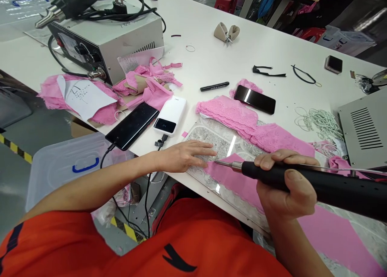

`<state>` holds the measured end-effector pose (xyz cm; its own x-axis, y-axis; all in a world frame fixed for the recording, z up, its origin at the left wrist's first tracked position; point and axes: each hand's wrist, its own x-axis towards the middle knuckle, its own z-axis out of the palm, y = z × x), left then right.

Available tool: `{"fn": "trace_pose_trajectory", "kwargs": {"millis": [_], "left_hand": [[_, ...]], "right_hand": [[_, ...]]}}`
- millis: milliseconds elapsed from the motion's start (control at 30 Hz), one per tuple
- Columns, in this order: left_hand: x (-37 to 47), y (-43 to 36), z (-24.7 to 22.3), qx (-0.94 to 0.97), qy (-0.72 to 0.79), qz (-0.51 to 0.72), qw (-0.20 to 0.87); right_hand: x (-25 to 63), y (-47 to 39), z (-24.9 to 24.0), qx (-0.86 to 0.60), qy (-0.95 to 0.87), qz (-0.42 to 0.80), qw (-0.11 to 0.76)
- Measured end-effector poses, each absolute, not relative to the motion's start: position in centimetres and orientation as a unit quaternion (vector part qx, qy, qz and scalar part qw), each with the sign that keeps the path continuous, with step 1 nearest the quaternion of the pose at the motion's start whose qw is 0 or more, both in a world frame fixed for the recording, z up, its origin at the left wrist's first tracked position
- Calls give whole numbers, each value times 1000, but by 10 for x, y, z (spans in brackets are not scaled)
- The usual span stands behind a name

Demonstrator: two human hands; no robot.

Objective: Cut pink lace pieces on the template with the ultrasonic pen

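Observation:
My right hand is wrapped round a thick black handheld tool with a pointed metal tip. The tip is at the left end of a flat pink fabric piece, touching it or just above it. Beside the tip my left hand lies with fingers stretched out, its fingertips at the fabric's end and on a clear patterned plate. Nothing is held in it. More pink fabric stretches away below my right forearm. Behind the plate lies a stack of pink lace pieces.
Near my left arm are a white power bank and a black phone, both cabled. A grey control box carries another pointed tool. A second phone, a marker pen and a second grey box stand farther right.

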<state>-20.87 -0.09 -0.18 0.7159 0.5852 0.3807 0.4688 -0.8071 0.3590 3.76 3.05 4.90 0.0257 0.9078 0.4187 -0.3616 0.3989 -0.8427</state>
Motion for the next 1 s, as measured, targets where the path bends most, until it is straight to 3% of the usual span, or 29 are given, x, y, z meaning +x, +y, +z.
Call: {"fn": "trace_pose_trajectory", "kwargs": {"millis": [700,867,1000], "left_hand": [[-210,-2,0,919,293,235,118],[-212,-3,6,919,283,252,104],[-208,-2,13,919,284,259,90]], "right_hand": [[21,19,49,-244,-527,509,636],[31,29,58,-257,-505,478,670],[72,47,69,-317,-460,375,740]]}}
